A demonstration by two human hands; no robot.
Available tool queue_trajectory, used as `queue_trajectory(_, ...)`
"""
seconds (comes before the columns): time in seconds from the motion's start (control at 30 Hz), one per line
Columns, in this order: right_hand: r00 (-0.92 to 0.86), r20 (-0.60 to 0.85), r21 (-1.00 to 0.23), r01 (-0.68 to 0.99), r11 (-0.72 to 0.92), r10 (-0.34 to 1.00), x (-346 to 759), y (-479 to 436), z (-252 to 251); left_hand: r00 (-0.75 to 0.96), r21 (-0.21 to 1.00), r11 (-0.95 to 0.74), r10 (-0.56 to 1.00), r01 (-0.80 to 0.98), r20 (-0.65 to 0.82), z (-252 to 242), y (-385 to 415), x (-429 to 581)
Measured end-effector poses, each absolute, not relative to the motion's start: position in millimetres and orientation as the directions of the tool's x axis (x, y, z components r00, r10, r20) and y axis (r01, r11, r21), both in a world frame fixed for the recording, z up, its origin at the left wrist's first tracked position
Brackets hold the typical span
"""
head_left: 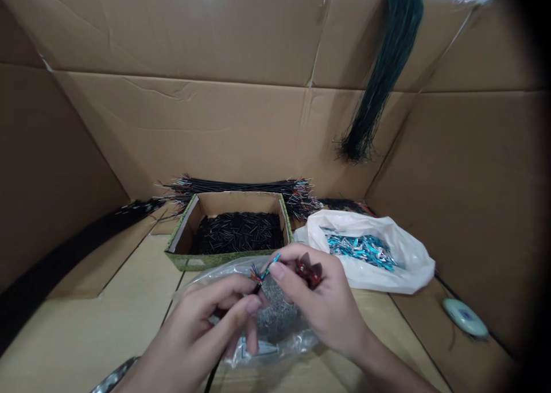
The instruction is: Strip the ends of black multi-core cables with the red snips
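My left hand [202, 330] pinches a black wire [257, 284] whose stripped end [256, 274] fans out into fine coloured strands. My right hand [321, 307] holds a small blue-and-silver terminal [272, 265] right at those strands, and the two appear to touch. Several dark red pieces [310, 270] are also tucked in my right fingers, though their exact form is hard to tell. Just below both hands lies a clear plastic bag [275, 330] of small grey parts.
A green-rimmed cardboard box [224, 261] holds many short black pieces. A white plastic bag [413, 264] holds blue-and-silver terminals. Bundled black wires [241, 185] lie behind the box, and another bundle [383, 77] hangs on the cardboard wall. A pale green round object [465, 317] sits at right.
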State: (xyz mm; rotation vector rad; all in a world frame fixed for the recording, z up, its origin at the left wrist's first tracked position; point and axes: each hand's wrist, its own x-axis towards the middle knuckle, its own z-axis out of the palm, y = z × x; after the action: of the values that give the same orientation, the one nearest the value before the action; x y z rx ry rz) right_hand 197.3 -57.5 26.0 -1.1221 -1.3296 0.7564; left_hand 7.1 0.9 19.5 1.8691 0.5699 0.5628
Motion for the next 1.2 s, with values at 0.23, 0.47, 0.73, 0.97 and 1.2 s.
queue_trajectory(0.23, 0.132, 0.561, -0.812, 0.280, 0.512, 0.817, 199.2, -49.4, 26.0, 0.825, 0.991, 0.137, 0.560, 0.002, -0.079, 19.1, 2.2, 11.3)
queue_trajectory(0.47, 0.067, 0.523, -0.833, 0.253, 0.492, 0.850, 207.3, -53.3, 27.5, 0.832, 0.991, 0.130, 0.553, -0.020, -0.055, 16.5, 0.8, 15.1)
queue_trajectory(0.73, 0.046, 0.448, -0.868, 0.264, 0.421, 0.893, 210.3, -53.1, 28.4, 0.840, 0.998, 0.067, 0.540, 0.016, -0.050, 14.6, 4.0, 12.7)
queue_trajectory(0.97, 0.018, 0.379, -0.898, 0.248, 0.363, 0.925, 206.4, -55.5, 31.0, 0.760, 0.970, -0.229, 0.644, 0.075, 0.093, 15.5, 5.2, 13.0)
queue_trajectory(1.2, 0.050, 0.325, -0.926, 0.220, 0.307, 0.944, 203.9, -54.0, 29.0, 0.748, 0.918, -0.376, 0.645, 0.129, 0.159, 10.5, 5.1, 10.6)
